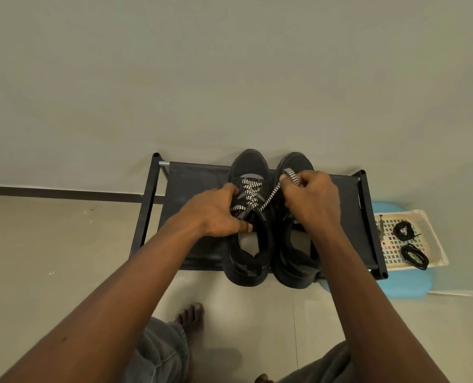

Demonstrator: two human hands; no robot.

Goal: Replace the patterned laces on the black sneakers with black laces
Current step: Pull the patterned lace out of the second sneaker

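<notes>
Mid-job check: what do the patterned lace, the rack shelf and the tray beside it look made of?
Patterned lace: flat woven textile, matte; the zigzag weave shows. Rack shelf: seemingly dark matte fabric stretched on a black frame. Tray: probably cream plastic, given its moulded grid of holes.

Wall [230, 64]: was plain, pale grey-green.
Skirting strip [64, 192]: was dark.
Floor [50, 244]: was beige tile.
Shoe rack [196, 189]: black, stood against the wall.

The black sneakers [250, 165] look matt and cloth-topped, their black-and-white zigzag laces [250, 189] woven. The black rack shelf [196, 183] is matt fabric; the pale tiled floor [243, 302] shines faintly.
</notes>
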